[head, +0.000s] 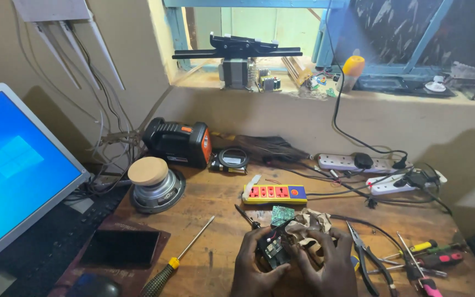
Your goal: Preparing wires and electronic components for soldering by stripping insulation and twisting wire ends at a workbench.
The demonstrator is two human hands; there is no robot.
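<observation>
Both hands meet at the bottom middle of the wooden bench (pixel 215 242). My left hand (pixel 254 264) and my right hand (pixel 325 261) together grip a small dark electronic device (pixel 274 250) with a circuit board and thin wires showing. A crumpled piece of brown paper (pixel 310 223) lies just behind my right hand. A small green circuit board (pixel 282 213) rests behind the device. A thin dark probe (pixel 247 216) lies beside my left hand.
A yellow-handled screwdriver (pixel 178 261) lies to the left, pliers (pixel 366 256) and several small screwdrivers (pixel 424 256) to the right. A yellow and red power strip (pixel 275 193), a loudspeaker driver (pixel 155 187), a black phone (pixel 119 247), a lit monitor (pixel 12 170) and white power strips (pixel 353 163) surround the bench.
</observation>
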